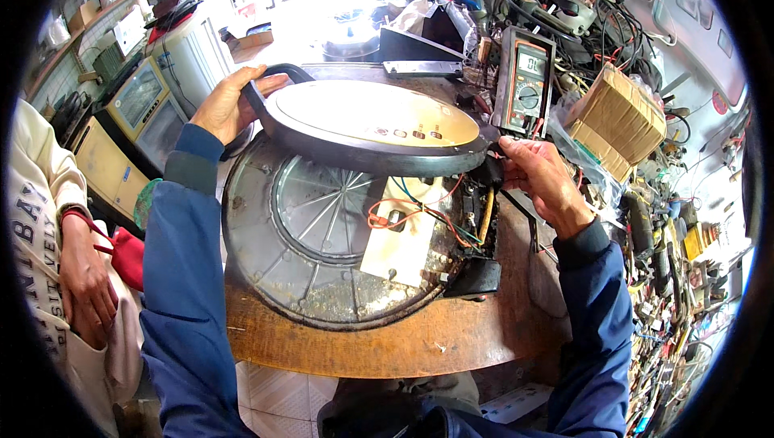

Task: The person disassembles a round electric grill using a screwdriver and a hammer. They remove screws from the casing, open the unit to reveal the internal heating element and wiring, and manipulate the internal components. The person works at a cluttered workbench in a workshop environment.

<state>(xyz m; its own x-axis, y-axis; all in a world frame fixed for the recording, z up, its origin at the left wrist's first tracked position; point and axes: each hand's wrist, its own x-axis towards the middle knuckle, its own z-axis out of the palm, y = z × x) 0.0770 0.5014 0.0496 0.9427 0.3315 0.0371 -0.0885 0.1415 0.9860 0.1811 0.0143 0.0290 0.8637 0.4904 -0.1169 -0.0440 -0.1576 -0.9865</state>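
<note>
A round electric griddle lies opened up on the wooden table. Its lid, cream-gold on top with a row of small buttons and a dark rim, is tilted above the base. My left hand grips the lid's dark handle at its far left. My right hand pinches the black hinge end at the lid's right edge; its exact hold is partly hidden. Beneath, the grey ribbed round base shows its underside, with a cream plate and red, green and yellow wires exposed near the hinge.
A multimeter stands behind my right hand, beside a cardboard box and heaps of cables and parts. Another person's hand rests at left. The table's curved front edge is nearby. Old ovens line the left wall.
</note>
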